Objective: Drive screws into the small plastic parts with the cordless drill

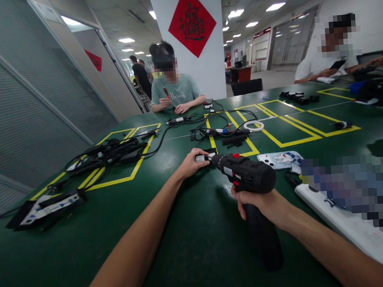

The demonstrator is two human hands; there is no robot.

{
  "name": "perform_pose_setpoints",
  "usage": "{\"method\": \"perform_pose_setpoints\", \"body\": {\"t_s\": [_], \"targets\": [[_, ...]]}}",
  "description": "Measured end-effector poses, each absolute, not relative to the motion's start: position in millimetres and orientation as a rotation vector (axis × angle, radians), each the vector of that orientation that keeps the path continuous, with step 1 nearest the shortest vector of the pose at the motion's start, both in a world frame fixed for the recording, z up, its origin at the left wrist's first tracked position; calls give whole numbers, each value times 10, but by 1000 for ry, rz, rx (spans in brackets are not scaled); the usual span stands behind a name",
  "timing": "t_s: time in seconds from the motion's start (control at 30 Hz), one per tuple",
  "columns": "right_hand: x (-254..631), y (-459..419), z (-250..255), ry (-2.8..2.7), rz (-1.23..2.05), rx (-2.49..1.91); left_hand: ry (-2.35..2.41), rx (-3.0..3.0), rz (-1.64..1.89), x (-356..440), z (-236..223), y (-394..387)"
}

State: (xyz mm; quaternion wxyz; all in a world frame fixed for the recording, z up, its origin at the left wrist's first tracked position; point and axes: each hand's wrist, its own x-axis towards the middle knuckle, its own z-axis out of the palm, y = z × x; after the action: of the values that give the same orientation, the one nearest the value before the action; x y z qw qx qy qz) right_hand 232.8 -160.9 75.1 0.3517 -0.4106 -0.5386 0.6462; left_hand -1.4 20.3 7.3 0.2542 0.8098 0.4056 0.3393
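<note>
My right hand (259, 202) is wrapped round the handle of a black cordless drill (246, 171) with red details. The drill points forward and left, its chuck close to a small part with a silver-white face (201, 158). My left hand (192, 163) grips that part low over the green table, fingers closed round its left end. A dark flat piece (211, 151) lies just behind the part. Whether the drill's bit touches the part I cannot tell for sure.
Cable bundles lie at left (113, 151) and ahead (223, 131) on the green table (172, 245), among yellow tape outlines. A phone (279, 160) and a white power strip (348, 224) are at right. A person (176, 90) opposite holds a red-handled tool; another (317, 67) sits at right.
</note>
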Motion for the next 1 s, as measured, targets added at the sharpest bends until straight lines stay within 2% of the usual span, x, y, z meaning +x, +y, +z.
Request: {"method": "perform_pose_setpoints", "body": {"t_s": [1.0], "targets": [[2307, -1636, 785, -1396, 1641, -1037, 1158, 2178, 968, 16, 71, 201]]}}
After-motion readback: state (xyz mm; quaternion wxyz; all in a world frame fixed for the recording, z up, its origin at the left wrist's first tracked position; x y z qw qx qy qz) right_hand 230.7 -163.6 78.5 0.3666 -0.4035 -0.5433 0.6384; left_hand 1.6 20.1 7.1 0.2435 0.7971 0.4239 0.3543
